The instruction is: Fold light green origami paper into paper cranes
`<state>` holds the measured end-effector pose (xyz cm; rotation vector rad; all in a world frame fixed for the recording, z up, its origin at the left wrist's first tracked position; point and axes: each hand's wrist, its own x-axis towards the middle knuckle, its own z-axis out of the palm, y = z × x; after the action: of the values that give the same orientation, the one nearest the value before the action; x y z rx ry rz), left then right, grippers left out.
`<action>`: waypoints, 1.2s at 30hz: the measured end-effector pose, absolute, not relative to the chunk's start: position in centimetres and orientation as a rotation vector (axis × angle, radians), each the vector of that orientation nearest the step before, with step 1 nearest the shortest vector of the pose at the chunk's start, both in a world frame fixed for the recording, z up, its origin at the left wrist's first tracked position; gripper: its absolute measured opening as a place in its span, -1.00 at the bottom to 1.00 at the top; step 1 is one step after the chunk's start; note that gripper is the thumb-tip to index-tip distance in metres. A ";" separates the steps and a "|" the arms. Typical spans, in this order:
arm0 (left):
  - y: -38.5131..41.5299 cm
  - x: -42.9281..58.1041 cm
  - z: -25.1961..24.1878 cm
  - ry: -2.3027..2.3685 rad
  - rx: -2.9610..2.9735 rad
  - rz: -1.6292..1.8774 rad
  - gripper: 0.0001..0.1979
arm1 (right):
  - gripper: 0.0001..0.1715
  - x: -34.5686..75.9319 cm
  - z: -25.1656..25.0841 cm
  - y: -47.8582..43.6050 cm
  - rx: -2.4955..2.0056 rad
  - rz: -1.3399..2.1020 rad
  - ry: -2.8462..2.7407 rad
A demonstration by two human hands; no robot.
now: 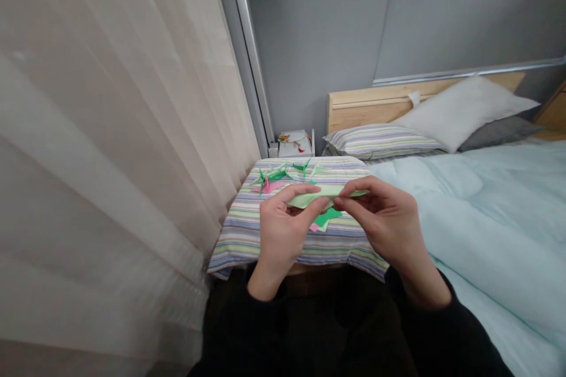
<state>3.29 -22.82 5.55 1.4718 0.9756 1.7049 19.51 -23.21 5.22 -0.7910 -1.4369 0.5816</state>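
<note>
A folded light green paper (328, 191) is held up over a small table covered by a striped cloth (247, 235). My left hand (285, 227) pinches its left part between thumb and fingers. At its right part my right hand (389, 215) pinches it too, fingertips near the middle. Below the paper lie dark green sheets (328, 217) with a bit of pink (313, 227) beside them. Folded green paper shapes (276, 174) and a pink one (270, 187) rest at the back left of the cloth, and another green folded shape (302, 168) stands near them.
Behind the table is a white stand (294, 144) with small red and yellow items. A bed with a pale blue quilt (495, 200), pillows (469, 107) and a wooden headboard (367, 107) is on the right. A beige curtain (132, 129) hangs close on the left.
</note>
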 end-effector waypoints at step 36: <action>-24.3 3.0 6.7 0.926 1.418 1.589 -0.73 | -0.92 20.3 6.0 -23.8 -0.734 0.523 -1.567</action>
<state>3.05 -24.32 6.74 1.4176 0.9263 1.5887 20.31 -23.77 5.98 -0.7340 -1.5675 0.5225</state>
